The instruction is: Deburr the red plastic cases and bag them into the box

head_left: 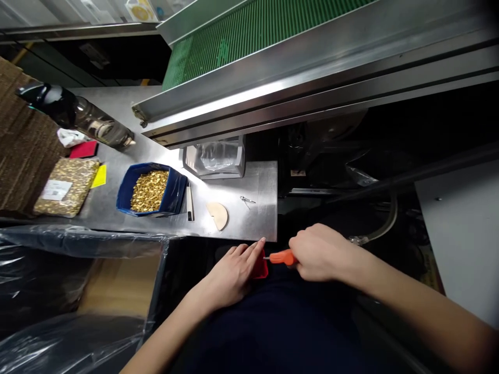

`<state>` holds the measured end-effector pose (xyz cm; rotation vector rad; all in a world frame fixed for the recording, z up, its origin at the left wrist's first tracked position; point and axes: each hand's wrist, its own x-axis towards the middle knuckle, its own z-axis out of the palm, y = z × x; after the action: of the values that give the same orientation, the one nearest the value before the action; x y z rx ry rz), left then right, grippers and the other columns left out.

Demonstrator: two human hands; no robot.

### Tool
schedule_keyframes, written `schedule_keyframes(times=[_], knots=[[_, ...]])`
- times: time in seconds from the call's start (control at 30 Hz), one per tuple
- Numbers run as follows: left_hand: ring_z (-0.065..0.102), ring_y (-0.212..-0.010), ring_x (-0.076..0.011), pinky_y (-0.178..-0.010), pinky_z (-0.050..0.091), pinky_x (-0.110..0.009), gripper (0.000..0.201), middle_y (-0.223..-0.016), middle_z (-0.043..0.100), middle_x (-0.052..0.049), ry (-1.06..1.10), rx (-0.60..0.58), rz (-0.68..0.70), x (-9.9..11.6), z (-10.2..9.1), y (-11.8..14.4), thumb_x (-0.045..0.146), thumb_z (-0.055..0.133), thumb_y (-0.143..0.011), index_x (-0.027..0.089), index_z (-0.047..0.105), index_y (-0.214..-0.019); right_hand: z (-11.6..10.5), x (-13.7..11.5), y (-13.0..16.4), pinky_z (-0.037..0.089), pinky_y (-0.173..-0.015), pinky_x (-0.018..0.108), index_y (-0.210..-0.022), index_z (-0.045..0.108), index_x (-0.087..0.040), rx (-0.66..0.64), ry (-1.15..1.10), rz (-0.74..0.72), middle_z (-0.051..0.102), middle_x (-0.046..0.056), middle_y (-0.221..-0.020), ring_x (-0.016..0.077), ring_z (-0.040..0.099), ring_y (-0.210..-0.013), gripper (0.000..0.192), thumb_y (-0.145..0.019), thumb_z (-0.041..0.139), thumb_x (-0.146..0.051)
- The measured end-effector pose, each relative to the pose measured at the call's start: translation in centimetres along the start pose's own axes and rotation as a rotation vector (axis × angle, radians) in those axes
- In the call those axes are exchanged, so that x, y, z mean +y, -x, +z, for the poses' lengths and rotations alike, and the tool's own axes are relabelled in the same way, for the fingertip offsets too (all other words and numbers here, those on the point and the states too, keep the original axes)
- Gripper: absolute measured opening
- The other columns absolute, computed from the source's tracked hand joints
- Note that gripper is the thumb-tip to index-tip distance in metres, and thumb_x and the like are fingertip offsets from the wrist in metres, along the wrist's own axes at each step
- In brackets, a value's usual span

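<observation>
My left hand (236,274) is closed over a small red plastic part (260,268), holding it low in front of my body; the fingers hide much of it. In my right hand (322,253) is an orange-handled tool (284,257) with a thin metal tip. The tip points left and meets or nearly meets the red part's edge; I cannot tell which. The exact kind of tool is not clear. Both hands are just off the front edge of the metal table (267,197).
On the table are a blue bin (177,189) of gold-coloured small parts, a pen-like tool (189,202), a tan half-disc (218,215), nail clippers (247,200), a clear-lined grey bin (237,169) and a bottle (105,124). A green conveyor (249,31) overhangs behind. A plastic-lined box (117,280) stands front left.
</observation>
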<state>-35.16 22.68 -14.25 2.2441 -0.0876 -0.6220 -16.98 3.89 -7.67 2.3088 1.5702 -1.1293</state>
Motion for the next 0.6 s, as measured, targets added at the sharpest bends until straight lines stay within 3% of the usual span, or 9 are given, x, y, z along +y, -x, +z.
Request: schedule_keyframes(times=[0.1, 0.2, 0.3, 0.4, 0.5, 0.6], knots=[[0.056, -0.131, -0.0407, -0.111, 0.044, -0.053, 0.108, -0.15, 0.057, -0.015, 0.255, 0.059, -0.093, -0.9, -0.8, 1.1, 0.014, 0.075, -0.073, 0.031, 0.02, -0.164, 0.0, 0.5, 0.5, 0.032, -0.053, 0.031, -0.068, 0.071, -0.021, -0.046, -0.065, 0.004, 0.074, 0.007, -0.067, 0.0246, 0.069, -0.06, 0.018, -0.081, 0.063, -0.031], [0.053, -0.138, -0.0369, -0.119, 0.039, -0.051, 0.09, -0.151, 0.057, -0.011, 0.608, 0.184, -0.196, -2.1, -0.7, 2.4, 0.019, 0.078, -0.076, 0.033, 0.039, -0.157, 0.9, 2.7, 0.9, 0.032, -0.054, 0.031, -0.076, 0.068, -0.022, -0.004, -0.129, -0.043, 0.073, 0.002, -0.071, 0.021, 0.067, -0.062, 0.006, -0.079, 0.063, -0.022], [0.054, -0.137, -0.0405, -0.111, 0.048, -0.054, 0.076, -0.155, 0.053, -0.014, 1.098, 0.34, -0.215, -2.8, 0.3, 2.7, 0.035, 0.077, -0.082, 0.027, 0.045, -0.151, 2.6, 6.0, -0.2, 0.041, -0.073, 0.033, -0.098, 0.07, -0.02, 0.284, 0.019, -0.112, 0.076, 0.006, -0.099, 0.0236, 0.069, -0.09, 0.026, -0.076, 0.063, -0.008], [0.061, -0.129, -0.041, -0.098, 0.058, -0.051, 0.074, -0.155, 0.053, -0.017, 1.519, 0.436, -0.177, -2.5, 1.9, 2.0, 0.045, 0.071, -0.085, 0.025, 0.043, -0.151, 4.6, 9.8, -2.7, 0.039, -0.086, 0.038, -0.124, 0.067, -0.018, 0.588, 0.266, -0.171, 0.07, 0.012, -0.126, 0.0275, 0.062, -0.109, 0.037, -0.088, 0.062, -0.01], [0.064, -0.126, -0.0376, -0.095, 0.059, -0.045, 0.07, -0.149, 0.058, -0.017, 1.658, 0.456, -0.202, -1.9, 3.4, 1.2, 0.042, 0.068, -0.088, 0.023, 0.045, -0.151, 6.5, 13.1, -6.0, 0.037, -0.078, 0.036, -0.128, 0.066, -0.016, 0.753, 0.405, -0.117, 0.071, 0.011, -0.111, 0.0241, 0.06, -0.094, 0.033, -0.098, 0.053, -0.014], [0.063, -0.126, -0.0374, -0.093, 0.061, -0.045, 0.071, -0.147, 0.06, -0.017, 1.643, 0.402, -0.249, -1.5, 4.3, 0.7, 0.034, 0.071, -0.086, 0.024, 0.045, -0.151, 7.8, 15.7, -9.2, 0.035, -0.071, 0.035, -0.123, 0.068, -0.013, 0.814, 0.405, -0.065, 0.071, 0.012, -0.103, 0.023, 0.056, -0.085, 0.03, -0.101, 0.048, -0.014]])
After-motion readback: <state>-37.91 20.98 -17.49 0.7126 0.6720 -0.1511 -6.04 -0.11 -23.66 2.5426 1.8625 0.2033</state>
